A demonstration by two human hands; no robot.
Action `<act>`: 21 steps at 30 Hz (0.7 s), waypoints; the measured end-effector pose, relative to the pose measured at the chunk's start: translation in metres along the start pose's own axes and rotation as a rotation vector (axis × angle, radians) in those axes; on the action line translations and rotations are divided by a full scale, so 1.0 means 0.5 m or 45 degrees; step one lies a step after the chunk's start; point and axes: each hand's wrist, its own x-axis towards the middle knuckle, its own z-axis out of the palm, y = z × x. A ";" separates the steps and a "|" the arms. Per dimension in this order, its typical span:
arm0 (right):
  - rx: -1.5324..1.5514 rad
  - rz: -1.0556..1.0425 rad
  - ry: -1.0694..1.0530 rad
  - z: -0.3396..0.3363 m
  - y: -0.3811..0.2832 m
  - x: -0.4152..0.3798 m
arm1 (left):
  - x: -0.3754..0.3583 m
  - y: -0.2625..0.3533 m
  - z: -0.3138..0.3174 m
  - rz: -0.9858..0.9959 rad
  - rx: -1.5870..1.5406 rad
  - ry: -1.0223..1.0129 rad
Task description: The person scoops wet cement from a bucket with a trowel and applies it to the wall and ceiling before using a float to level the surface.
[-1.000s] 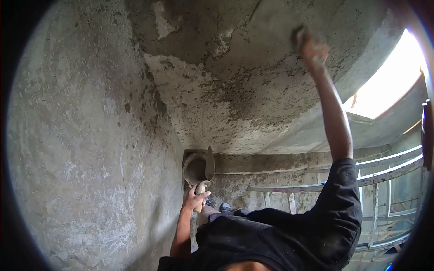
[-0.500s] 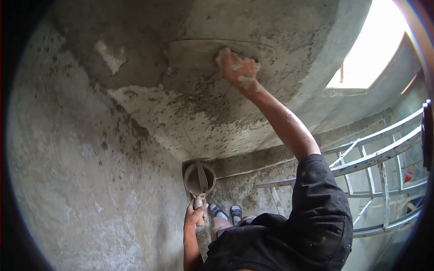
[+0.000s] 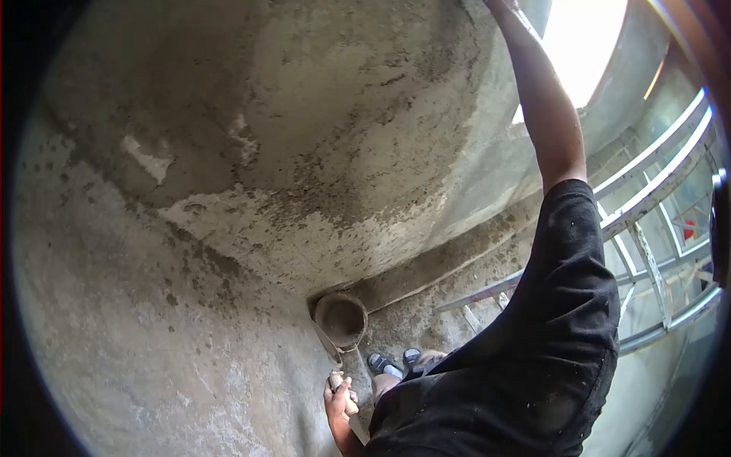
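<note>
My left hand [image 3: 336, 397] is closed around the pale wooden handle of a trowel [image 3: 327, 340]. The trowel's narrow blade points up and to the left, beside the rim of a round bucket [image 3: 319, 311] in the corner. What looks like grey mortar lies inside the bucket. My right arm reaches up past the plastered wall [image 3: 343, 114], and only the base of my right hand [image 3: 500, 3] shows at the top edge. Its fingers, and anything in them, are out of frame.
A metal ladder-like frame [image 3: 643, 209] stands at the right. Bright light comes through a window opening [image 3: 582, 53] at the upper right. Another rough wall [image 3: 152, 327] runs along the left. My sandalled feet [image 3: 381, 364] are beside the bucket.
My right hand has gone from the wall, where it pressed a long flat float, to the top edge. The trowel in my left hand has shifted from over the bucket to its left side.
</note>
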 end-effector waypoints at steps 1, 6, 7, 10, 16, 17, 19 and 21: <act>-0.011 -0.044 0.009 0.021 -0.001 -0.045 | 0.013 0.012 0.007 -0.009 0.015 -0.016; 0.146 0.288 -0.323 0.124 0.135 -0.075 | 0.041 0.055 0.033 -0.002 0.113 -0.042; 0.196 0.344 -0.294 0.149 0.162 -0.071 | 0.050 0.061 0.047 0.007 0.130 -0.067; 0.426 0.537 -0.097 0.131 0.102 -0.182 | 0.073 0.087 0.110 -0.013 0.191 -0.080; 0.802 0.606 -0.328 0.186 0.030 -0.360 | 0.121 0.105 0.232 -0.011 0.210 -0.222; 0.850 0.516 -0.304 0.178 0.029 -0.362 | 0.132 0.107 0.255 0.009 0.205 -0.278; 0.991 0.603 -0.362 0.160 0.040 -0.362 | 0.144 0.109 0.292 0.044 0.231 -0.292; 1.143 0.687 -0.417 0.172 0.047 -0.371 | 0.142 0.109 0.318 0.046 0.231 -0.340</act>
